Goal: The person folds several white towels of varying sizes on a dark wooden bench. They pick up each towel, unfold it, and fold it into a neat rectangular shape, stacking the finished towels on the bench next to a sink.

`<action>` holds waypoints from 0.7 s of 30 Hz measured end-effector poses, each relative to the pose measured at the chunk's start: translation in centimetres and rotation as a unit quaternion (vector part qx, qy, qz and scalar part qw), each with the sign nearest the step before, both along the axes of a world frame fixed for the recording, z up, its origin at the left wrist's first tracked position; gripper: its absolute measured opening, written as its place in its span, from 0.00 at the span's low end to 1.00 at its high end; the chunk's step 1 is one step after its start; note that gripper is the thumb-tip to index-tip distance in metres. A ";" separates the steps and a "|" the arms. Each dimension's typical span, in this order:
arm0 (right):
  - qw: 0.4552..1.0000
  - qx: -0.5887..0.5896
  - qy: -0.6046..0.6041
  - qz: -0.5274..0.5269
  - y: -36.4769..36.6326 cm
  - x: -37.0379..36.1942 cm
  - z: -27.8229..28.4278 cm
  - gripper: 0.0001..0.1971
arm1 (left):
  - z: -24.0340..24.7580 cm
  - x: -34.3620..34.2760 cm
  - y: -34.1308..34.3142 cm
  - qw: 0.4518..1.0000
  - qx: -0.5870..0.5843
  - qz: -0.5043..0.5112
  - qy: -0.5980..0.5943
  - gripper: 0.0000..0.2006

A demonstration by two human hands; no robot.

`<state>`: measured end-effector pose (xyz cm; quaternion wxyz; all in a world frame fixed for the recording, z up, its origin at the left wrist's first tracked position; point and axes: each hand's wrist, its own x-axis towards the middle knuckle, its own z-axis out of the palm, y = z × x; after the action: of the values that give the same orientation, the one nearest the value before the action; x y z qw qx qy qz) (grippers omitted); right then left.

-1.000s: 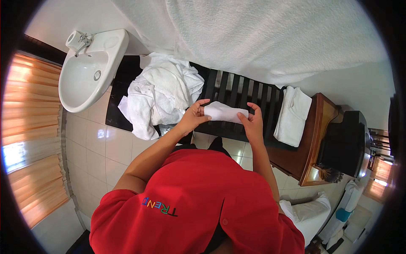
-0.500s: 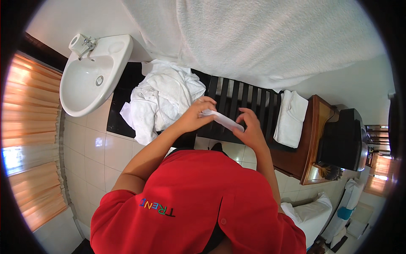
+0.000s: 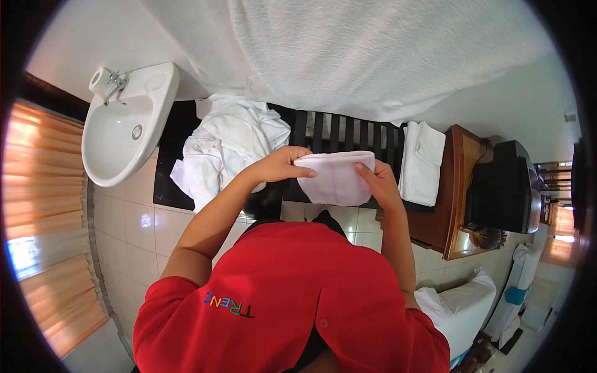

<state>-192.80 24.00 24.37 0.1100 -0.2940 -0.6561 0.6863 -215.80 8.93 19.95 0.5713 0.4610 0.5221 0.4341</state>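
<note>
A small white folded towel (image 3: 336,181), tinged faintly pink, is stretched between my hands in front of my torso. My left hand (image 3: 283,165) pinches its upper left corner, thumb on the near face. At the upper right corner my right hand (image 3: 382,184) grips it, thumb on top and the fingers partly hidden behind. The towel's folded edge runs along the top and its lower edge hangs loose. Beneath it lies a black slatted bench (image 3: 345,133). To the left, a crumpled heap of white towels (image 3: 233,140) rests on the bench's dark solid part.
Folded white towels (image 3: 423,163) are stacked at the bench's right end, beside a wooden cabinet (image 3: 449,205) and a black television (image 3: 502,186). A white washbasin (image 3: 115,152) juts from the wall at left. A large white towel (image 3: 385,56) spans the top.
The folded towel, seen nearly edge-on before, now shows its broad face. Both hands have moved slightly to hold its upper corners, and the view has shifted a little.
</note>
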 end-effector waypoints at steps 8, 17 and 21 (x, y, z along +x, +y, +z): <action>0.990 -0.097 0.063 -0.082 4.1 6.0 -0.6 0.13 | -0.5 5.8 6.7 0.990 -0.065 0.101 -0.071 0.15; 0.970 -0.136 -0.025 -0.199 15.7 15.8 -8.5 0.16 | -5.7 12.0 14.5 0.968 -0.179 0.138 -0.107 0.18; 0.956 0.148 -0.079 -0.239 24.6 19.1 -7.9 0.16 | -6.2 12.8 15.8 0.964 -0.196 0.160 -0.075 0.18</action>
<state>-173.71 48.56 16.46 0.2612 -0.4758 -0.6674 0.5098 -202.97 24.72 13.78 0.6112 0.2163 0.6194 0.4427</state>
